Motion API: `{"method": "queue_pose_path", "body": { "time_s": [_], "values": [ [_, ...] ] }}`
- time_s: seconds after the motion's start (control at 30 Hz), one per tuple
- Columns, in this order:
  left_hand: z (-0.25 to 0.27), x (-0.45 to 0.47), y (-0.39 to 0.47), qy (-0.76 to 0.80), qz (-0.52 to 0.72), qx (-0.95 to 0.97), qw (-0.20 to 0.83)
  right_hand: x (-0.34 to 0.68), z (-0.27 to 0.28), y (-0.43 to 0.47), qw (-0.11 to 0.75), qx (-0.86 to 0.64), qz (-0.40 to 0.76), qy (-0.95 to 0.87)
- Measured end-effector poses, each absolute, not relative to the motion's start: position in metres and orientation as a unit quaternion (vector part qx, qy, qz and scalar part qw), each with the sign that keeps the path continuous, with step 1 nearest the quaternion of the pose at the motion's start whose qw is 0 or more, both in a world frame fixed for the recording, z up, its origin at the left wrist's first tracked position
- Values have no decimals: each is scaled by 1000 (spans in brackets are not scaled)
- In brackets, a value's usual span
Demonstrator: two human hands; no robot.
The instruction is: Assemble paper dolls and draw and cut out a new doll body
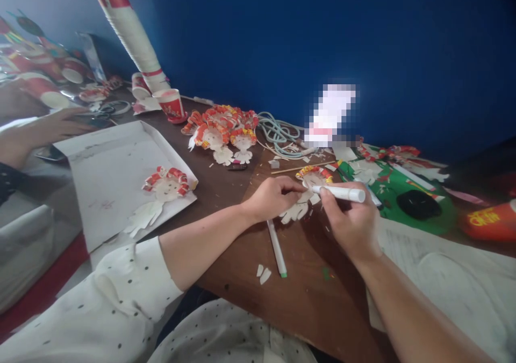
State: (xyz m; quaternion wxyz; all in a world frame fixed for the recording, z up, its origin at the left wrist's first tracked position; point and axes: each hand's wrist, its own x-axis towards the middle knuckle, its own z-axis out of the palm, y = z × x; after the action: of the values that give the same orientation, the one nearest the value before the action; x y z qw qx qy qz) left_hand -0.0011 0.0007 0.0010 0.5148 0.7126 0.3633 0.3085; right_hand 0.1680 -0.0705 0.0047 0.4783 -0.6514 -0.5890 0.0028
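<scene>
A white marker pen (344,193) is gripped in my right hand (355,223), its tip end pointing left. That tip end lies over a paper doll (312,176) with curled red and yellow paper hair. My left hand (276,195) has its fingers curled at the doll's left side, pinching it near the neck. Cut white paper strips (296,211) spread below the doll's head. A second white pen with a green end (277,250) lies on the brown table by my left wrist.
Several finished-looking dolls (226,129) are piled behind. A white box lid (108,175) holds another doll (167,184). A red paper cup (171,104) and stacked cups stand near the blue wall. Green sheet (433,220) and papers (447,277) lie right. Another person's hand (60,126) is at left.
</scene>
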Motion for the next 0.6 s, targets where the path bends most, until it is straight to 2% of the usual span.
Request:
{"method": "queue_pose_path", "body": {
  "time_s": [0.17, 0.47, 0.6],
  "values": [
    [-1, -1, 2, 386, 301, 661, 569, 168, 4, -74, 518, -638, 44, -568],
    [-5, 0, 2, 374, 289, 611, 635, 167, 2, -74, 497, -633, 44, -592],
    [-6, 1, 3, 370, 288, 596, 652, 168, 0, -71, 536, -629, 53, -560]
  ]
}}
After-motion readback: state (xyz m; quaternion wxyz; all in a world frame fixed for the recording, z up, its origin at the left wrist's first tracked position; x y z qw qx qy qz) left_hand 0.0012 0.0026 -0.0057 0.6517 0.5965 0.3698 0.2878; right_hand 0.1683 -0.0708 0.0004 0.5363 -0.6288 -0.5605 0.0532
